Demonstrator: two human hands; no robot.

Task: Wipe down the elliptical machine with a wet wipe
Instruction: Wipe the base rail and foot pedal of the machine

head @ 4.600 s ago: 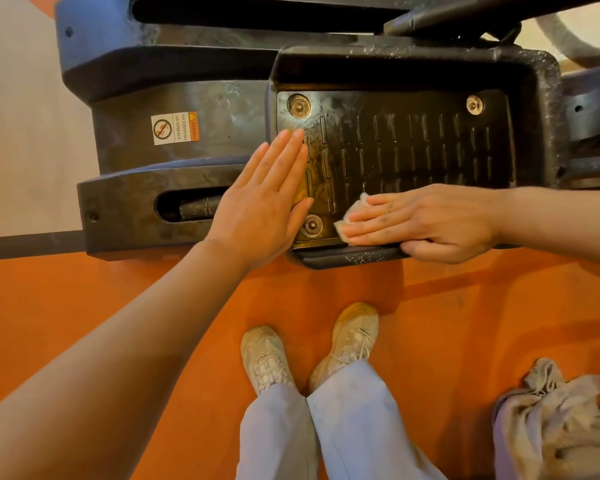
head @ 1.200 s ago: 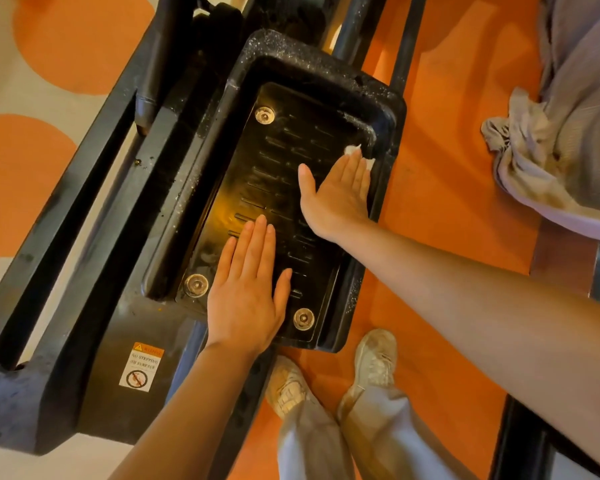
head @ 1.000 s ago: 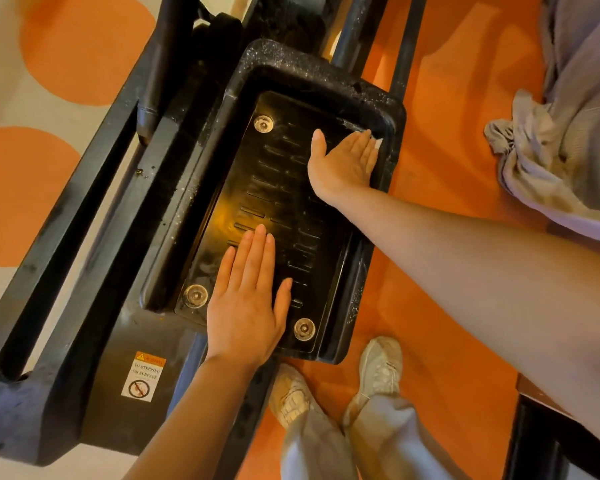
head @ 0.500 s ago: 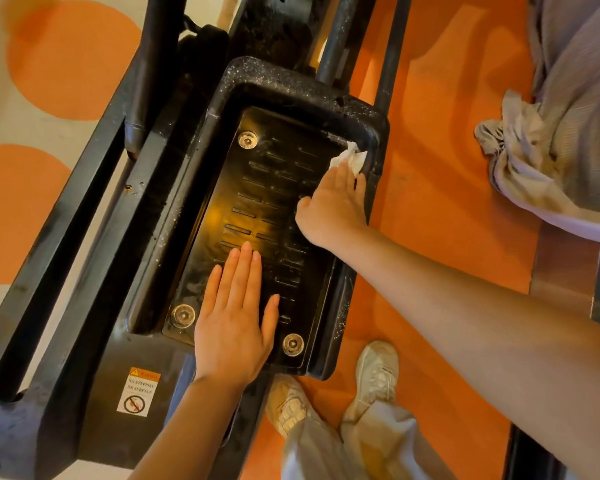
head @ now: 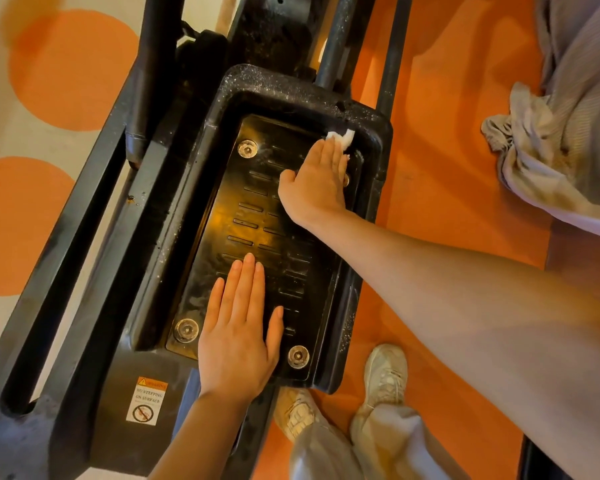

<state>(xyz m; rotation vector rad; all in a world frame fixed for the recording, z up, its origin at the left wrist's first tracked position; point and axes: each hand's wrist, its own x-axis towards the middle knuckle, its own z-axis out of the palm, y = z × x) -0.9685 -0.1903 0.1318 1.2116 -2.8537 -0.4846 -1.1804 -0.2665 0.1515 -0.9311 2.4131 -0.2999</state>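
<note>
Head view, looking down on the elliptical machine (head: 94, 258): black frame w/ a tray-shaped foot pedal (head: 281, 95) at frame centre, raised rim all round, ribbed tread plate inside, round bolts at the corners. Left hand (head: 238, 336) lies flat, palm down, fingers straight and close together, on the pedal's 6 o'clock end, between the two near bolts; it holds nothing. Right hand (head: 314, 183) is at the pedal's 1 o'clock corner, palm down, fingers extended and pressed together, thumb out toward 9 o'clock. Wet wipe (head: 342, 136) is under the right fingertips: a small white wad sticks out past them at approx. 12 o'clock, touching the inner wall of the rim at that corner. Most of the wipe is hidden by the fingers, so exact grip can't be told; it reads as pinned under flat fingers, not pinched. Right forearm runs in from 4 o'clock across the pedal's right rim. Rim top shows pale specks, esp. along the 12 o'clock edge. Warning sticker (head: 148, 400) sits on the machine body at 7 o'clock from the left hand. Two light shoes (head: 385, 374) stand on the orange floor (head: 440, 161) at 6 o'clock, just beside the pedal's near corner. Grey cloth (head: 537, 157) lies on the floor at 3 o'clock, well apart from the pedal.
</note>
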